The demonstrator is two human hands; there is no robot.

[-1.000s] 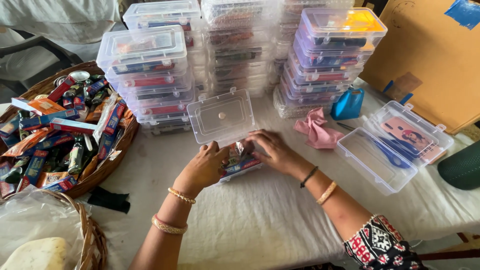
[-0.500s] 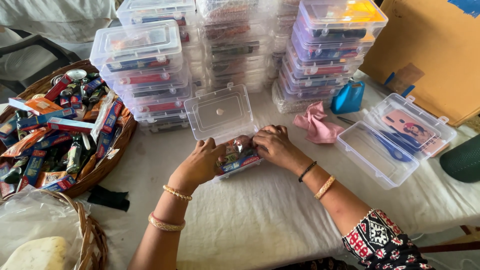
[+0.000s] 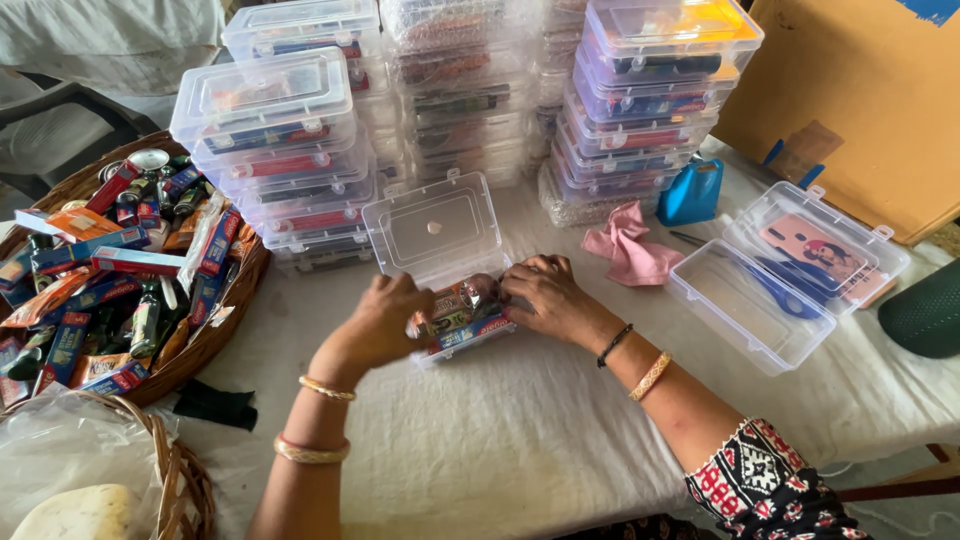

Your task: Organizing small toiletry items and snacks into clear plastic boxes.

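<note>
Here, starting at the far left, the wicker basket (image 3: 215, 335) sits heaped with small packets, tubes and bottles, and a second basket (image 3: 175, 470) lined with clear plastic is at the near left corner. A dark scrap of cloth (image 3: 215, 405) lies on the white-covered desk (image 3: 520, 440) just beside the first basket.

My left hand (image 3: 385, 320) is curled against the left end of the open clear plastic box (image 3: 465, 335), fingers bent over the packed sachets (image 3: 460, 305) inside. The box sits in the middle of the desk, its lid (image 3: 435, 225) standing open on the far side. My right hand (image 3: 545, 295) is closed over the right end, fingertips pressing the same bundle down. Both hands grip the contents, not the lid.

The sachets bulge above the rim, so I judge the lid may not latch, or something may spring out if I let go on one side. The box is light, and a hard push could slide it on the cloth.

Behind, stacks of filled boxes (image 3: 290, 140) stand close; the lid could knock them. To the right lie a pink cloth (image 3: 625, 250), a blue holder (image 3: 690, 190) and another open box (image 3: 760, 300) with blue scissors (image 3: 780, 290).
</note>
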